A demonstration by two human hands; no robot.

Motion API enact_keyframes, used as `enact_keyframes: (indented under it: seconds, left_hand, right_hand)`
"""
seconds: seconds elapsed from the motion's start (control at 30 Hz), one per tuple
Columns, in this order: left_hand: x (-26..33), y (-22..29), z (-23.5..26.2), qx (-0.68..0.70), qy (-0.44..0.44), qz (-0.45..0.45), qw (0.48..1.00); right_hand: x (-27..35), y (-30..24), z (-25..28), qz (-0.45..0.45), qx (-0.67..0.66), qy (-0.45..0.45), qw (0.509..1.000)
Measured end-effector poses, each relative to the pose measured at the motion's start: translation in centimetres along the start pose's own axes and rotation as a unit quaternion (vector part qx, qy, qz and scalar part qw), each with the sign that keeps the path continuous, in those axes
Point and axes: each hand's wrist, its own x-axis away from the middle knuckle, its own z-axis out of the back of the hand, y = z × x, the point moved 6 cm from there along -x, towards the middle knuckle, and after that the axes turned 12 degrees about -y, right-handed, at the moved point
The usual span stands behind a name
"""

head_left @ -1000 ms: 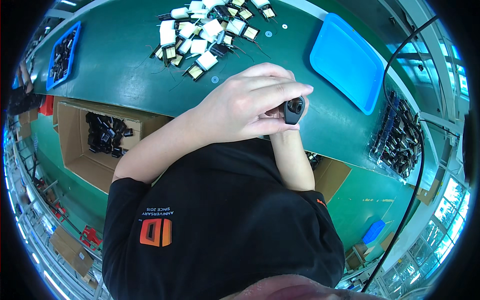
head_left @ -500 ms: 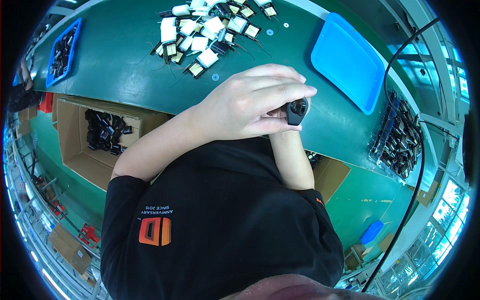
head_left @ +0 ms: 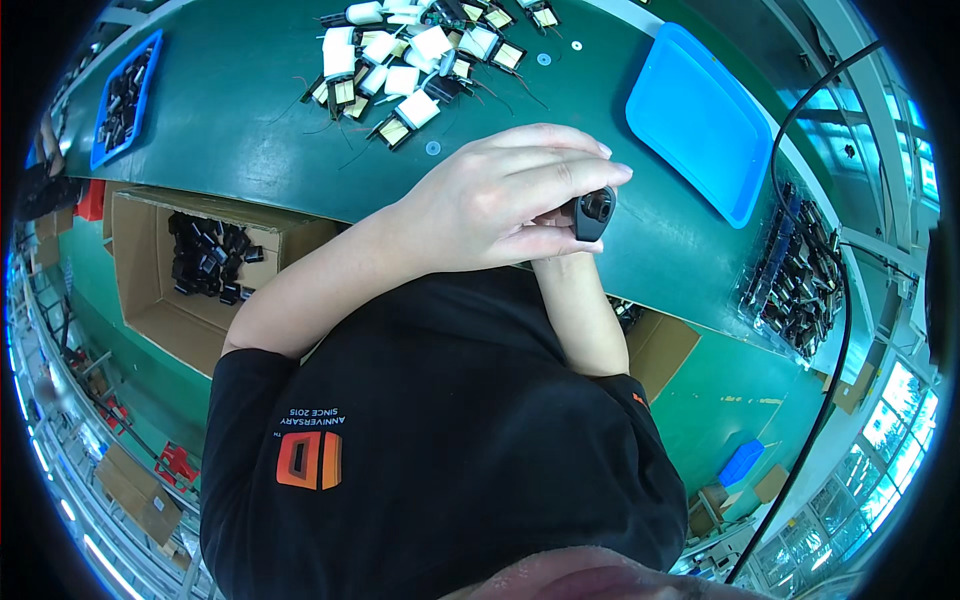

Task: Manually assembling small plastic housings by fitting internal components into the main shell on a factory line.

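My left hand [head_left: 520,195] is closed around a small black plastic part [head_left: 594,214] with a round opening in its end. The part sticks out between the thumb and the fingers, over the table's near edge. Behind the left hand, my right forearm [head_left: 582,315] rises to the same spot. The right hand's fingers are hidden there, so their grip does not show. Beyond my hands lies a pile of black-and-white parts [head_left: 405,75] with thin wires and pale yellow faces.
On the green table [head_left: 260,120], a blue tray [head_left: 700,125] lies at the right. A blue bin [head_left: 152,85] of black parts stands far left. Clear plastic trays of dark parts [head_left: 795,275] sit at the right end. Below the left edge is a cardboard box [head_left: 150,290] holding black pieces.
The black part and both hands have shifted very slightly, with the part turning a little in the grip. Otherwise the scene looks the same.
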Motion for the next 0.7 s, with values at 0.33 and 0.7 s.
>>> enact_keyframes:
  seconds: [0.33, 0.7]
  left_hand:
    - [0.2, -0.5, 0.1, 0.004, -0.033, 0.021, 0.999]
    - [1.3, -0.7, 1.6, -0.046, -0.006, -0.041, 0.998]
  right_hand:
    - [-0.7, -0.5, -2.0, 0.01, -0.034, -0.086, 0.996]
    - [-0.9, -1.7, -8.0, 0.039, 0.547, 0.014, 0.836]
